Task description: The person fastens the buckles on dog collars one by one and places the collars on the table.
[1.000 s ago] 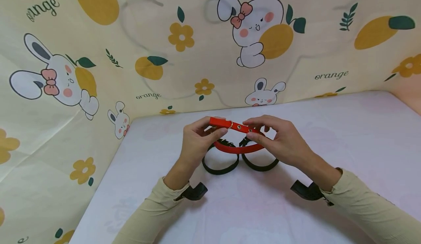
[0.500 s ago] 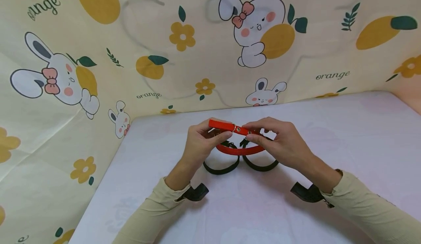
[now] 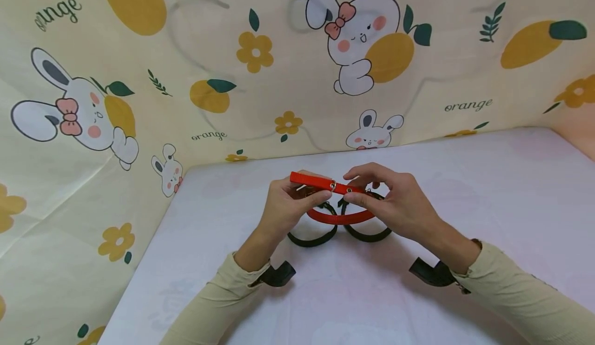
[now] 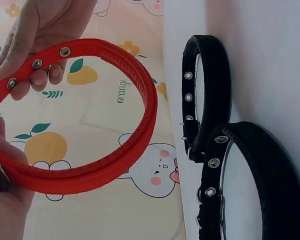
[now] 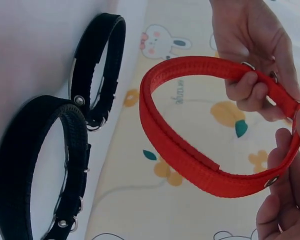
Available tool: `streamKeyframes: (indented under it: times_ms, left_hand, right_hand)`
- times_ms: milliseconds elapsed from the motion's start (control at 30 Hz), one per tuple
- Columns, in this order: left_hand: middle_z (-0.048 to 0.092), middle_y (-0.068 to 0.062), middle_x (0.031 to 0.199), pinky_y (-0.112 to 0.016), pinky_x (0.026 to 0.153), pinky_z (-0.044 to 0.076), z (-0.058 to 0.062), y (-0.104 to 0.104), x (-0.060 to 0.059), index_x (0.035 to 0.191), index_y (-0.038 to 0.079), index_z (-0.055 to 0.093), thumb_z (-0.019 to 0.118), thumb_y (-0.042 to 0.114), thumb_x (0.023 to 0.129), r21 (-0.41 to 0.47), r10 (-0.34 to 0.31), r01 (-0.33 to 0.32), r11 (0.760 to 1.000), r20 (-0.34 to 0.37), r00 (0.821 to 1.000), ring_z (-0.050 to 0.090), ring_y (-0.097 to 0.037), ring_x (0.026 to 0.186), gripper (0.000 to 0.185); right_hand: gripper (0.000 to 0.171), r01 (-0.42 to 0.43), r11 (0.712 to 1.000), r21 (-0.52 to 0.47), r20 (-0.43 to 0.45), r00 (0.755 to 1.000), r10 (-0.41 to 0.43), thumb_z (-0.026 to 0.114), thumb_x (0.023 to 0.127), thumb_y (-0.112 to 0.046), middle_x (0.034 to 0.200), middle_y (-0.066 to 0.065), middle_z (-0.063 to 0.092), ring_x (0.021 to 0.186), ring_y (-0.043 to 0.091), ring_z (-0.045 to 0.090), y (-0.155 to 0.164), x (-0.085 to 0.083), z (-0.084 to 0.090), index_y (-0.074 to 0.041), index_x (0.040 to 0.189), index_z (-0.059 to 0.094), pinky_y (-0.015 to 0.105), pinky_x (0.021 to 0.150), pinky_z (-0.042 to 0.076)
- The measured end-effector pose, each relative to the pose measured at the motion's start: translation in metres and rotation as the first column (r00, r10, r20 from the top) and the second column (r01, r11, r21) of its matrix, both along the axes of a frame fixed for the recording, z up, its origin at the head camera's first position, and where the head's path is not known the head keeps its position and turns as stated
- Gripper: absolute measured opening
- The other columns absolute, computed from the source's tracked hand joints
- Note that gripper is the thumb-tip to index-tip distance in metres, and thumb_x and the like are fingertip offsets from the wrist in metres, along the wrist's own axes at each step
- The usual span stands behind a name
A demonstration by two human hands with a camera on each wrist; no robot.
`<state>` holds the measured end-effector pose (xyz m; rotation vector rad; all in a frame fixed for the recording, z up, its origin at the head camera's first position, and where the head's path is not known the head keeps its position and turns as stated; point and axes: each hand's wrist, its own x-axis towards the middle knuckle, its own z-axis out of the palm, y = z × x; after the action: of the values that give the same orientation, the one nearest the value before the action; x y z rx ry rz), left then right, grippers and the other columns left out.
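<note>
Head view: your left hand [image 3: 290,205] and right hand [image 3: 395,203] hold the red collar [image 3: 337,216] above the counter [image 3: 488,195], fingers pinching its eyelet strap from both ends. Two black collars [image 3: 341,231] lie side by side beneath it.

Left wrist view: the red collar [image 4: 97,165] forms a flat webbed loop with stitched edges and metal eyelets; the black collars [image 4: 225,150] are padded.

Right wrist view: your fingers [image 5: 255,85] curl round the red collar [image 5: 190,165] near its buckle.
</note>
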<state>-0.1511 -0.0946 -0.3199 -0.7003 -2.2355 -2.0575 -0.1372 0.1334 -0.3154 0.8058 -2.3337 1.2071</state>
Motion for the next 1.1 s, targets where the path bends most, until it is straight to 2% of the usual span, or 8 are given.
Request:
streamKeyframes:
  times_ms: [133,267,433,533,667,767,900,1100]
  left_hand:
    - [0.070,-0.026,0.106,-0.036,0.091,0.058,0.0010,-0.0007,-0.0010,0.113,-0.004,0.070,0.073,0.001,0.087,-0.018,0.006,-0.006,1.000,0.011,1.000,0.071,-0.017,0.093,0.027]
    - [0.070,-0.025,0.106,-0.036,0.091,0.058,0.0026,-0.0009,-0.0017,0.113,-0.004,0.070,0.073,0.001,0.087,-0.030,0.009,-0.008,1.000,0.034,0.999,0.071,-0.017,0.095,0.026]
    - [0.070,-0.023,0.109,-0.035,0.090,0.058,0.0051,-0.0011,-0.0015,0.114,-0.003,0.070,0.073,0.001,0.087,-0.028,-0.005,0.006,1.000,0.045,0.999,0.070,-0.018,0.097,0.027]
    - [0.070,-0.022,0.112,-0.034,0.089,0.057,0.0063,-0.0021,-0.0011,0.117,-0.002,0.069,0.075,-0.002,0.085,-0.029,-0.017,0.019,0.999,0.071,0.997,0.069,-0.019,0.098,0.033]
    - [0.068,-0.018,0.123,-0.032,0.096,0.055,0.0083,-0.0040,-0.0013,0.127,0.001,0.065,0.075,-0.006,0.083,-0.043,-0.032,0.037,0.998,0.110,0.993,0.068,-0.021,0.107,0.046]
    - [0.066,-0.016,0.127,-0.033,0.100,0.053,0.0099,-0.0057,-0.0016,0.131,0.004,0.063,0.074,-0.007,0.083,-0.019,-0.011,0.014,1.000,0.127,0.992,0.066,-0.022,0.111,0.050]
    - [0.068,-0.017,0.122,-0.035,0.097,0.055,0.0095,-0.0070,-0.0020,0.129,0.006,0.063,0.074,-0.005,0.085,0.021,0.046,-0.049,0.999,0.132,0.990,0.067,-0.022,0.106,0.047]
    - [0.072,-0.018,0.115,-0.034,0.090,0.058,0.0075,-0.0063,-0.0031,0.123,0.005,0.063,0.075,0.001,0.085,-0.048,0.133,-0.132,0.990,0.023,0.991,0.072,-0.024,0.101,0.040]
  right_hand:
    - [0.034,-0.026,1.000,0.014,-0.019,0.999,0.027,0.082,0.082,-0.014,0.095,-0.013,0.072,0.084,-0.001,0.062,-0.0004,-0.0011,0.0007,-0.023,0.113,0.070,0.024,0.074,0.050]
    - [0.039,-0.072,0.997,0.035,-0.011,0.997,0.072,0.079,0.084,-0.012,0.105,-0.011,0.072,0.086,0.001,0.062,-0.0002,-0.0025,0.0005,-0.024,0.120,0.069,0.022,0.072,0.053]
    - [0.040,-0.127,0.990,0.056,-0.022,0.991,0.129,0.076,0.087,-0.008,0.104,-0.013,0.067,0.089,0.002,0.061,-0.0001,-0.0040,0.0011,-0.026,0.122,0.069,0.022,0.072,0.054]
    - [0.037,-0.120,0.991,0.060,-0.053,0.991,0.124,0.075,0.087,-0.006,0.103,-0.013,0.067,0.090,0.001,0.059,-0.0002,-0.0037,0.0015,-0.024,0.118,0.069,0.020,0.074,0.053]
    - [0.036,-0.090,0.995,0.051,-0.071,0.993,0.094,0.073,0.087,-0.003,0.104,-0.013,0.067,0.091,0.001,0.058,0.0001,-0.0026,0.0013,-0.022,0.117,0.068,0.020,0.076,0.050]
    - [0.036,-0.080,0.995,0.052,-0.069,0.994,0.084,0.072,0.088,-0.001,0.106,-0.012,0.066,0.091,0.001,0.058,-0.0003,-0.0023,-0.0002,-0.021,0.118,0.066,0.020,0.077,0.050]
    - [0.035,-0.079,0.995,0.060,-0.066,0.994,0.083,0.071,0.089,-0.002,0.107,-0.012,0.065,0.090,0.001,0.058,-0.0016,-0.0022,-0.0017,-0.021,0.117,0.065,0.021,0.077,0.050]
    - [0.039,-0.044,0.996,0.080,-0.067,0.997,0.049,0.072,0.088,-0.002,0.103,-0.011,0.064,0.089,0.002,0.056,-0.0041,-0.0010,-0.0027,-0.023,0.121,0.065,0.024,0.071,0.051]
